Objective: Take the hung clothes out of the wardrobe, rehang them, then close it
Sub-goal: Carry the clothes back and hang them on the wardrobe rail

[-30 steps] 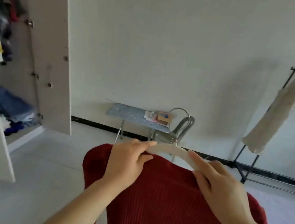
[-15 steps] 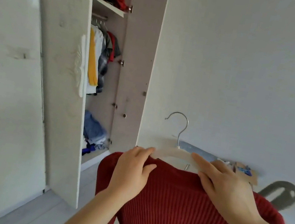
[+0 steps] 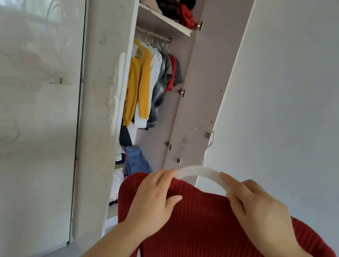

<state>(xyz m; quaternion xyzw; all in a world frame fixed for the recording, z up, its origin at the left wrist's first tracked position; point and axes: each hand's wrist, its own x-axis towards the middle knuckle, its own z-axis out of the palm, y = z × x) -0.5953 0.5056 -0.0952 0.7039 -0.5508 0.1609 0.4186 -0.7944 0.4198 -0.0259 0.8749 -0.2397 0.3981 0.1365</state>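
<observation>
Single head-worn view: faces forward, slightly down; left hand [image 3: 152,203], right hand [image 3: 262,215] close below; open wardrobe [image 3: 204,78] near, ahead-left.

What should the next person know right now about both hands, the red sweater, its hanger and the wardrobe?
Left hand grips the red sweater over the white hanger's left end.
Right hand pinches the hanger's right side.
Wardrobe stands open; other clothes hang on its rail.
Done: sweater sits on the hanger.
Left: hook it on the rail, close the wardrobe.
</observation>
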